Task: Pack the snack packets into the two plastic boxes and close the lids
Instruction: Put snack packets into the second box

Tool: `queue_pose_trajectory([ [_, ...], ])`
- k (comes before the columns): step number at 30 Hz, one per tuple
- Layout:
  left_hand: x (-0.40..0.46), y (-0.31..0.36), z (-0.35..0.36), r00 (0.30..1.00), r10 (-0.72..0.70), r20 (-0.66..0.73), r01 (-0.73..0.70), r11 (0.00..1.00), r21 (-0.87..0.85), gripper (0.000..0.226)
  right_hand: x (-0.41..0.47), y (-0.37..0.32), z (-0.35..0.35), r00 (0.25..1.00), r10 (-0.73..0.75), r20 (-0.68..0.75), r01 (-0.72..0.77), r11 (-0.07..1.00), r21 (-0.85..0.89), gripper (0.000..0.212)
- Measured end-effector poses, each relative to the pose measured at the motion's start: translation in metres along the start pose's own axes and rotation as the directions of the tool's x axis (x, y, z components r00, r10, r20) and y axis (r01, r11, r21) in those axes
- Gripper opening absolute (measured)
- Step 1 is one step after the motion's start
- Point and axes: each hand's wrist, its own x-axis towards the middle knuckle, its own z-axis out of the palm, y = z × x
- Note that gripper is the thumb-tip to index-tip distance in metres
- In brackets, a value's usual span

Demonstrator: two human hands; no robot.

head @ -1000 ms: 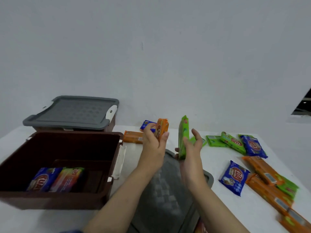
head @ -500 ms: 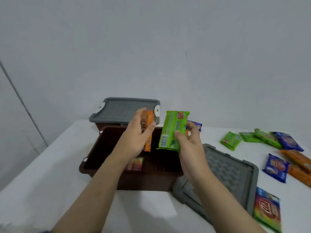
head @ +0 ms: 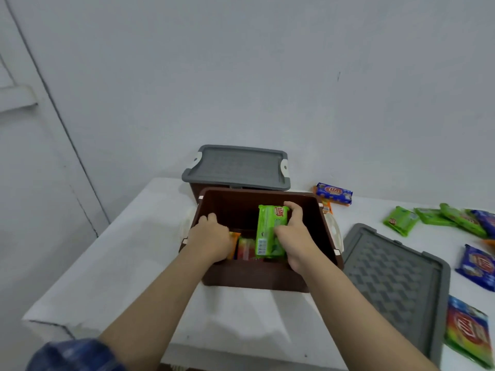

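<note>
An open brown plastic box (head: 267, 277) stands in front of me on the white table. Both hands reach down into it. My left hand (head: 211, 241) grips an orange packet (head: 233, 243), most of it hidden behind the hand. My right hand (head: 294, 236) holds a green packet (head: 269, 231) upright inside the box. A multicoloured packet (head: 246, 249) stands in the box between them. Behind it is a second brown box, closed with a grey lid (head: 237, 167).
A loose grey lid (head: 396, 277) lies right of the open box. Several packets, green (head: 400, 220), blue (head: 334, 193) and multicoloured (head: 467, 333), are scattered on the right of the table. The table's left edge (head: 88, 253) drops off beside a grey wall.
Both hands have gone from above the box down into it, carrying the orange and green packets. The view has swung left and tilted down.
</note>
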Motion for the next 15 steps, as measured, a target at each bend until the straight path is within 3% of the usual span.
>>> queue_pose_trajectory([
  [6,-0.038,-0.002,0.019,0.943,0.108,-0.315,-0.137,0.988,-0.073,0.031,-0.019,0.026,0.003,0.993,0.083,0.087,-0.086,0.996,0.030,0.054],
  [9,-0.051,-0.004,0.032,0.898,0.111,-0.426,-0.181,0.975,-0.127,0.031,-0.029,0.037,0.008,0.997,0.022,0.078,-0.016,0.996,-0.085,0.062],
  [12,-0.054,-0.005,0.039,0.894,0.094,-0.438,-0.194,0.962,-0.190,0.034,-0.039,0.036,0.017,0.983,0.012,0.181,0.036,0.965,-0.260,0.073],
  [15,-0.051,-0.003,0.043,0.923,0.097,-0.372,-0.174,0.968,-0.179,0.045,-0.040,0.029,0.020,0.947,0.098,0.307,-0.022,0.970,-0.243,0.077],
])
